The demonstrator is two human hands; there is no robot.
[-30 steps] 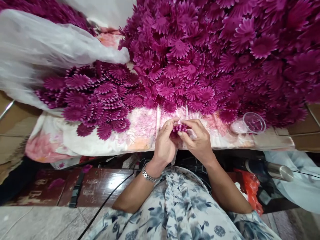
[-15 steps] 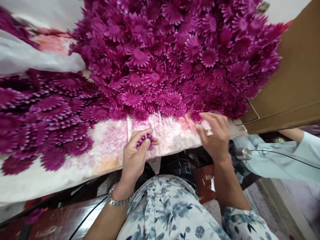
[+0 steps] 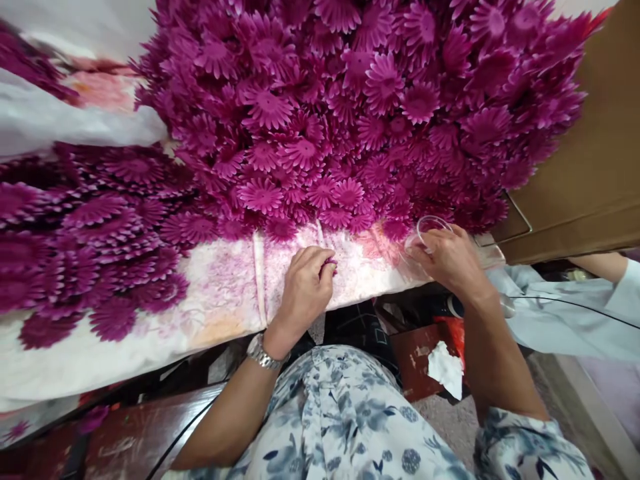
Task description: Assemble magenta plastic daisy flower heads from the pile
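One small purple flower piece (image 3: 331, 261) is pinched at the fingertips of the left grip (image 3: 306, 283), which has drawn nearer the right grip (image 3: 450, 260) over the last half second, when more of the piece's frilled edge showed. That hand now hides most of it, leaving a dark purple sliver, while the right grip partly covers a clear plastic cup (image 3: 413, 245), and I cannot tell whether its fingers hold anything. Beyond both grips, heaped magenta flowers (image 3: 320, 133) run out of view; left of the left grip, stacked flowers (image 3: 110, 227) cover part of the cloth-draped counter (image 3: 220, 320).
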